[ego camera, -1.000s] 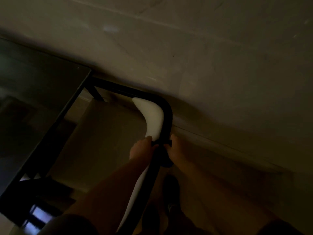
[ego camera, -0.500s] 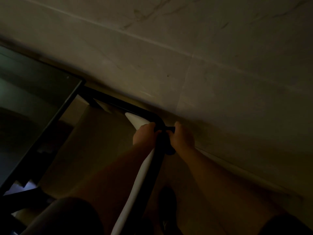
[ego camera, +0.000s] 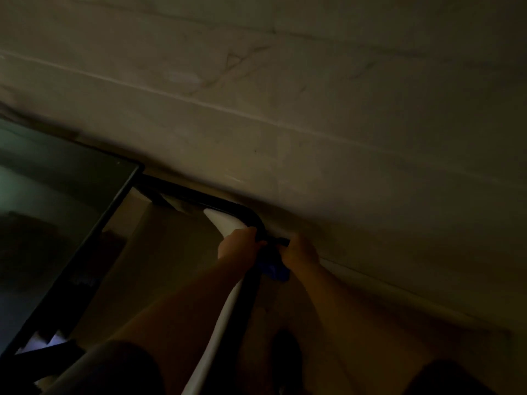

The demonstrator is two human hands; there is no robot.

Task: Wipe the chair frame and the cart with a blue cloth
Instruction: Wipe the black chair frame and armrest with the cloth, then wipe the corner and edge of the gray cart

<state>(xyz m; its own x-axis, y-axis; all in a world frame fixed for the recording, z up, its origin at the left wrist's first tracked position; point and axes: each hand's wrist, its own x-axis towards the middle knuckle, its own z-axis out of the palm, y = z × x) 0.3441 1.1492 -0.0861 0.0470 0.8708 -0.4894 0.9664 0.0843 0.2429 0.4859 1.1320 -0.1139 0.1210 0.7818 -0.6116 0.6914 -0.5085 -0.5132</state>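
Down in very dim light, two bare hands are meeting at the bend of a black tube frame (ego camera: 251,215), just where it is curving from a stretch running along the wall (ego camera: 313,109) into a stretch running back toward the camera. The left hand (ego camera: 238,243) is sitting on the inner side of the bend with its fingers curled over the tube, touching both the black tube and the white curved panel (ego camera: 225,223) that is lying just inside it. The right hand (ego camera: 301,250) is sitting on the outer side, its fingers closed around a blue cloth (ego camera: 275,269). That cloth is bunching against the tube between the two hands and hanging a little below them, with a dark strip of it appearing to stretch across the top of the tube from one hand to the other; how far it is wrapping around the tube is too dark to tell. Both forearms are reaching up from the bottom of the view, one on each side of the frame. To the left, a dark glass-like surface (ego camera: 57,209) with a black edge is slanting away, joining the black tube near its far corner. Pale floor (ego camera: 385,323) is showing under the right arm, meeting the wall along a faint line.
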